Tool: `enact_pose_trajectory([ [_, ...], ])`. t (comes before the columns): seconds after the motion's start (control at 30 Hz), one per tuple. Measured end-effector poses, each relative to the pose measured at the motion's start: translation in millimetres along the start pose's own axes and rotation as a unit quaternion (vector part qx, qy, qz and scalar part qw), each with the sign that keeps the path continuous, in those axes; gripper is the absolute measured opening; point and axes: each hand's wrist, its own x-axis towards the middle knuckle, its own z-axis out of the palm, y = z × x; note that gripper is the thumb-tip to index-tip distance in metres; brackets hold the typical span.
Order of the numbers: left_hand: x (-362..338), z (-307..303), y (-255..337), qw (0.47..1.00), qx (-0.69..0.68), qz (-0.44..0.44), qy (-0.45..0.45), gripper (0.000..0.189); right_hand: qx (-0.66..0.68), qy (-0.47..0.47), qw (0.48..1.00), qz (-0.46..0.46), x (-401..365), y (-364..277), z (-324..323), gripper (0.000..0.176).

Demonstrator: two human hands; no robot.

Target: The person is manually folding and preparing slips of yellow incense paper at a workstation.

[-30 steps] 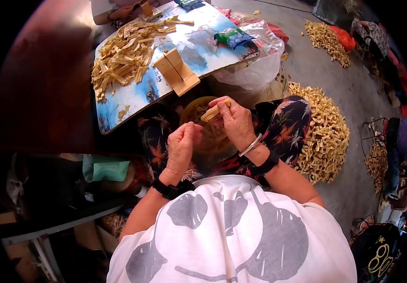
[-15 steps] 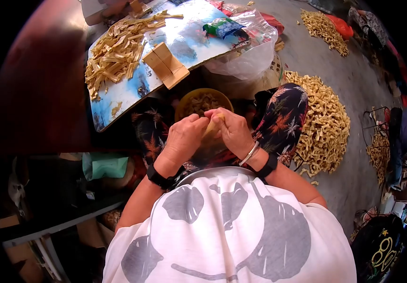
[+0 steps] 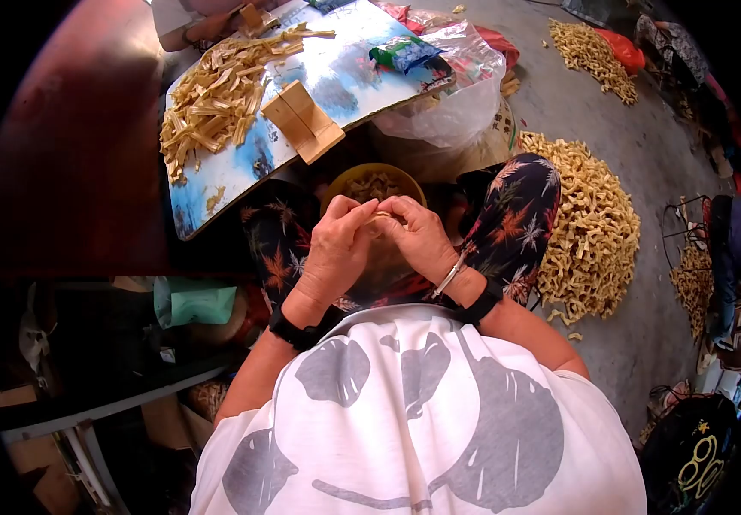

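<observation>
My left hand (image 3: 338,244) and my right hand (image 3: 422,240) meet at the fingertips above my lap. Both are closed, pinching a small yellowish strip (image 3: 380,215) between them; most of it is hidden by the fingers. Just beyond the hands is a yellow bowl (image 3: 333,186) holding short pale-brown pieces. A wooden block with a slot (image 3: 302,122) sits at the near edge of the painted table (image 3: 323,81). Left of the block lies a heap of long dried strips (image 3: 216,107).
A large pile of knotted pieces (image 3: 589,227) lies on the floor at right, a smaller pile (image 3: 592,58) farther back. A clear plastic bag (image 3: 465,112) hangs beside the table. Another person's arm (image 3: 207,30) shows at the table's far left.
My hands have drawn closer, with the fingertips now together, and less of the strip shows between them. The other person's arm at the far side has shifted slightly.
</observation>
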Motion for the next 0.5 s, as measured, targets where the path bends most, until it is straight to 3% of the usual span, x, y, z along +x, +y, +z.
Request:
enact_pose_trajectory([
  [0.1, -2, -3, 0, 1.000, -0.005, 0.002, 0.005, 0.035, 0.268, -0.114, 0.935, 0.204, -3, -3, -5, 0.022],
  [0.13, -2, -3, 0, 1.000, 0.001, 0.006, 0.011, 0.034, 0.346, -0.172, 0.896, 0.217, -3, -3, -6, 0.024],
  [0.23, -2, -3, -3, 0.996, -0.016, -0.092, 0.012, 0.021, 0.428, -0.214, 0.832, 0.280, -2, -9, -14, 0.025],
  [0.3, -6, -2, -14, 0.972, -0.131, -0.194, -0.002, 0.007, 0.392, -0.180, 0.863, 0.264, 1, -11, -11, 0.023],
  [0.37, -10, -4, -12, 0.890, -0.318, -0.326, -0.024, 0.005, 0.349, -0.131, 0.897, 0.239, 3, -9, -7, 0.022],
  [0.4, -11, -3, -8, 0.837, -0.420, -0.350, -0.002, 0.012, 0.313, -0.118, 0.917, 0.217, 3, -8, -5, 0.022],
  [0.5, -16, 2, -2, 0.867, -0.400, -0.297, -0.006, 0.014, 0.183, -0.081, 0.969, 0.144, 1, -13, 2, 0.023],
])
